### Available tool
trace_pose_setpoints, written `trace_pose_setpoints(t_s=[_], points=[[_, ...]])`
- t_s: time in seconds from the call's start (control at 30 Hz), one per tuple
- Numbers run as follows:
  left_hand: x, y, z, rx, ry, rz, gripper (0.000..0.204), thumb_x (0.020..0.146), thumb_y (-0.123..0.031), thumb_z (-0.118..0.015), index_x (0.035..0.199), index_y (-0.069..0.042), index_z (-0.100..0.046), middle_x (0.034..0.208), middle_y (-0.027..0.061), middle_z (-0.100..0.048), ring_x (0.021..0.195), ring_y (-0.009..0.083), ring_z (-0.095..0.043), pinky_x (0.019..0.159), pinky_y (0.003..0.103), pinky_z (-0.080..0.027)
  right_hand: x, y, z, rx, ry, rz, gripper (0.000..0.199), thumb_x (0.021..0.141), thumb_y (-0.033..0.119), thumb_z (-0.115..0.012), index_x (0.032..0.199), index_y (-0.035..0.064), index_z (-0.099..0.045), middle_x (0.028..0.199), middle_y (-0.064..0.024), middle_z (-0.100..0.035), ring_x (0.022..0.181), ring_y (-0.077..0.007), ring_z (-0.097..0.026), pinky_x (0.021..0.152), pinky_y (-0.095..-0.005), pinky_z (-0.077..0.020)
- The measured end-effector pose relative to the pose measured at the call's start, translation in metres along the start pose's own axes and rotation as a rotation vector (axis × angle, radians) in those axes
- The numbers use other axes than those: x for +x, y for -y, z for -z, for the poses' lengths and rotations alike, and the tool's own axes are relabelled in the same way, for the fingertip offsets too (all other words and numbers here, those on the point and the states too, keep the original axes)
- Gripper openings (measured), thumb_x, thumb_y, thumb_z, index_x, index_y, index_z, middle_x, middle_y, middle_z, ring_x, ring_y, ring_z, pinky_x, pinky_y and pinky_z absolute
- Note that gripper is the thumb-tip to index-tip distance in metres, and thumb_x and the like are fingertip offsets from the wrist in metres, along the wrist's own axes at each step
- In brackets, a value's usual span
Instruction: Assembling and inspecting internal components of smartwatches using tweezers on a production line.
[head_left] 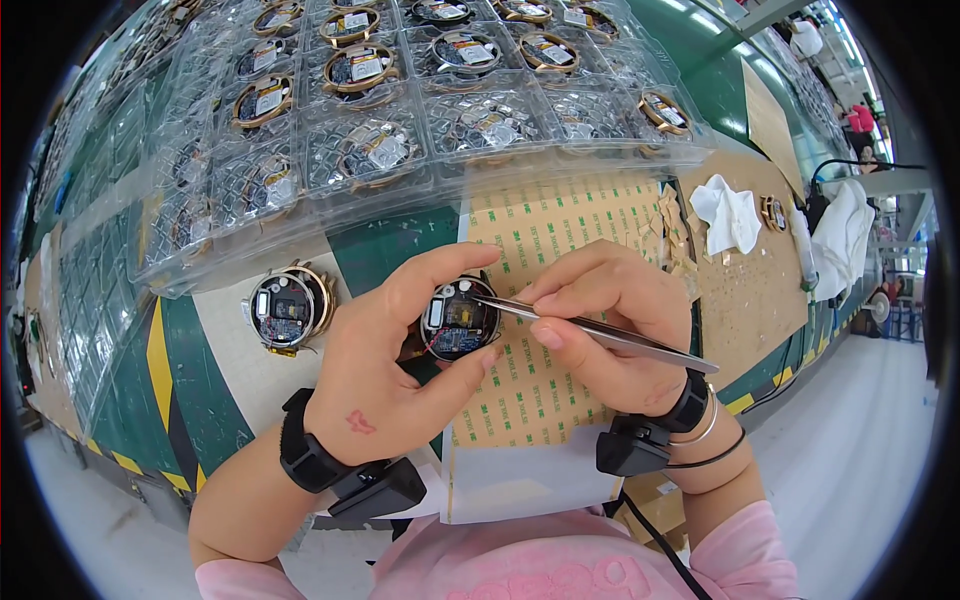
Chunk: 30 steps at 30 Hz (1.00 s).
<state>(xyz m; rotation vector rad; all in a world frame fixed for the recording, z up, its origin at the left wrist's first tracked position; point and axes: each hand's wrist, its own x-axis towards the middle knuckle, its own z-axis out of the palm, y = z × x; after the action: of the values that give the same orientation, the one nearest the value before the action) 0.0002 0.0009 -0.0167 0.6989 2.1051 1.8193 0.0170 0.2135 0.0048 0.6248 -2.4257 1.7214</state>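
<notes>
My left hand (385, 345) curls its thumb and fingers round the rim of a round watch case (460, 325), whose inner circuit board faces up. In my right hand (620, 310) a pair of metal tweezers (640, 345) is pinched between thumb and fingers. The tweezer tips reach the upper part of the open watch case; whether they grip a small part is too fine to tell. Beneath both hands lies a tan adhesive sheet (530, 410) with green print. Left of my left hand, a few more watch cases (287, 310) lie close together on a pale mat.
Clear plastic trays (420, 100) holding several watch cases fill the far side of the green table. To the right, a brown board (750, 290) carries a crumpled white cloth (727, 215), paper scraps (675, 225) and a gold watch case (773, 212). Another white cloth (843, 240) lies farther right.
</notes>
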Motion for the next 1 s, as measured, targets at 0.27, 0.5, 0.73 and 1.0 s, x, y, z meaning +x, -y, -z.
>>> trace_pose_setpoints(t_s=[0.27, 0.5, 0.73, 1.0], points=[[0.001, -0.001, 0.003, 0.039, 0.048, -0.033, 0.06, 0.075, 0.0, -0.068, 0.131, 0.001, -0.045, 0.107, 0.0052, -0.057, 0.093, 0.0082, -0.055, 0.082, 0.021, -0.044, 0.0, 0.0, -0.002, 0.371, 0.029, -0.257, 0.008, 0.084, 0.001, -0.065, 0.091, 0.0012, -0.059, 0.093, -0.0128, -0.063, 0.083, -0.0167, -0.062, 0.074, -0.0274, -0.0491], [0.003, -0.004, 0.004, 0.01, 0.101, -0.04, 0.062, 0.076, -0.002, -0.069, 0.132, 0.002, -0.044, 0.113, 0.0069, -0.057, 0.097, 0.0087, -0.055, 0.083, 0.022, -0.045, 0.0, -0.007, 0.002, 0.438, 0.063, -0.276, 0.007, 0.086, 0.002, -0.062, 0.092, 0.0001, -0.058, 0.094, -0.0136, -0.063, 0.085, -0.0184, -0.064, 0.077, -0.0293, -0.0506], [0.002, -0.005, 0.002, -0.036, 0.057, -0.026, 0.057, 0.076, -0.003, -0.067, 0.13, -0.002, -0.048, 0.119, 0.0146, -0.058, 0.104, 0.0242, -0.06, 0.091, 0.03, -0.044, 0.0, -0.006, -0.001, 0.579, 0.004, -0.365, 0.006, 0.087, 0.002, -0.061, 0.091, -0.0001, -0.058, 0.094, -0.0147, -0.063, 0.086, -0.0211, -0.066, 0.079, -0.0325, -0.0525], [0.003, -0.001, 0.004, -0.018, 0.067, -0.021, 0.06, 0.076, -0.002, -0.068, 0.132, 0.0, -0.045, 0.114, 0.0087, -0.057, 0.099, 0.0139, -0.056, 0.087, 0.025, -0.043, 0.0, -0.002, -0.002, 0.386, 0.034, -0.194, 0.007, 0.086, 0.002, -0.062, 0.091, 0.0006, -0.057, 0.095, -0.0135, -0.062, 0.087, -0.0168, -0.061, 0.077, -0.0285, -0.049]])
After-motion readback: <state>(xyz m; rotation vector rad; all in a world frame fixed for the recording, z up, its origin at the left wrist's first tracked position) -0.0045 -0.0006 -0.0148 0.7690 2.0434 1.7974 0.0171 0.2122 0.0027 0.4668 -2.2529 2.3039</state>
